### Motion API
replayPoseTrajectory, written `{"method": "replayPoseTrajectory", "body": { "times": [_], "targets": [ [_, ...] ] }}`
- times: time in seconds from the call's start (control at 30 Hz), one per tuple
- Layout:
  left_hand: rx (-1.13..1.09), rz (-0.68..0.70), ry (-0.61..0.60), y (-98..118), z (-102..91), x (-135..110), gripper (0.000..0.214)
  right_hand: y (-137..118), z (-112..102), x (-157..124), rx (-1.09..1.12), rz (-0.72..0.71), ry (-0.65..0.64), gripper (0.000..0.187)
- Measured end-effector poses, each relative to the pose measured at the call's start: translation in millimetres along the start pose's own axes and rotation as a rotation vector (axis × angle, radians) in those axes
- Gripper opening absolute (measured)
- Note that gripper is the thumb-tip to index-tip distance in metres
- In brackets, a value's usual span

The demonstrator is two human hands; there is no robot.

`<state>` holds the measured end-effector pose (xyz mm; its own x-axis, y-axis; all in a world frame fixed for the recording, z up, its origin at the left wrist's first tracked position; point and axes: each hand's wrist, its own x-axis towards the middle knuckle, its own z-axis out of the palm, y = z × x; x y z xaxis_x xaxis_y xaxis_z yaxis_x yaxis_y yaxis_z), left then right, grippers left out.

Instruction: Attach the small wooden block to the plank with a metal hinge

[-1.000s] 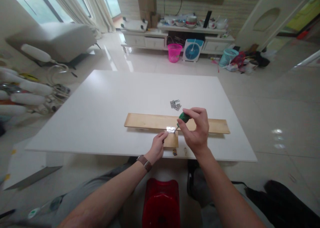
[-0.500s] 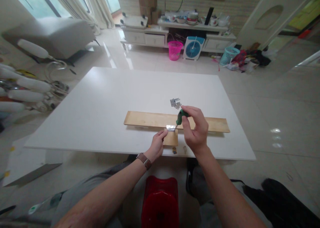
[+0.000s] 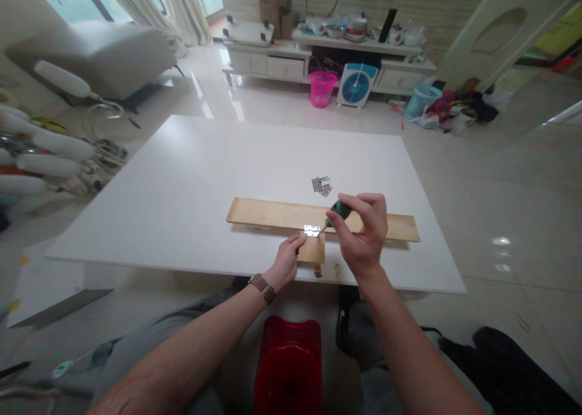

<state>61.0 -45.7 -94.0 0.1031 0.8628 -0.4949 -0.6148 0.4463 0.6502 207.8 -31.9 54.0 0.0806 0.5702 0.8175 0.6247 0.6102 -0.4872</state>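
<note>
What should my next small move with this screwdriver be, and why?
Probably twist the screwdriver with the right hand: its tip sits at the hinge bridging the long board and small block, which the left hand steadies.

We record: long board [image 3: 282,213] and small block [image 3: 313,254], pale matt wood; hinge [image 3: 311,230], bright metal; screwdriver [image 3: 340,210], green plastic handle; table [image 3: 204,178], smooth glossy white.

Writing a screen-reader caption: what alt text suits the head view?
The right hand holds a green-handled screwdriver, tip at a metal hinge across a long wooden board and a small wooden block, which the left hand steadies on a white table. Spare hinges lie beyond.
</note>
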Motion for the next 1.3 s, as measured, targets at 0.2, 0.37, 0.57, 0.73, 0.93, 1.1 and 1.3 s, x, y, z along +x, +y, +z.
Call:
{"method": "replayPoseTrajectory", "body": {
  "times": [0.2,0.37,0.57,0.73,0.93,1.1,1.3],
  "targets": [
    [0.035,0.017,-0.039,-2.1,-3.4,4.2,0.043,2.4,0.8,-1.1,0.09,-0.034,-0.06,0.038],
    [0.033,0.02,-0.021,-4.2,-4.8,6.3,0.042,2.2,0.3,-0.1,0.019,-0.04,0.015,0.027],
    [0.019,0.015,-0.029,-3.2,-4.6,5.1,0.04,1.2,0.0,0.3,0.094,-0.036,-0.081,0.038],
    [0.008,0.0,-0.008,-1.9,-2.8,3.1,0.041,1.7,1.2,1.0,-0.02,-0.045,0.007,0.027],
    [0.005,-0.007,-0.022,-2.3,-3.2,2.8,0.042,1.3,-0.3,1.3,0.094,-0.014,-0.098,0.035],
    [0.007,0.004,-0.018,-3.0,-3.1,3.4,0.041,1.9,-0.2,1.7,0.0,-0.029,0.019,0.027],
    [0.003,-0.018,-0.026,-3.9,-4.6,4.3,0.04,0.6,0.0,3.2,0.067,-0.054,-0.075,0.039]
  ]
}}
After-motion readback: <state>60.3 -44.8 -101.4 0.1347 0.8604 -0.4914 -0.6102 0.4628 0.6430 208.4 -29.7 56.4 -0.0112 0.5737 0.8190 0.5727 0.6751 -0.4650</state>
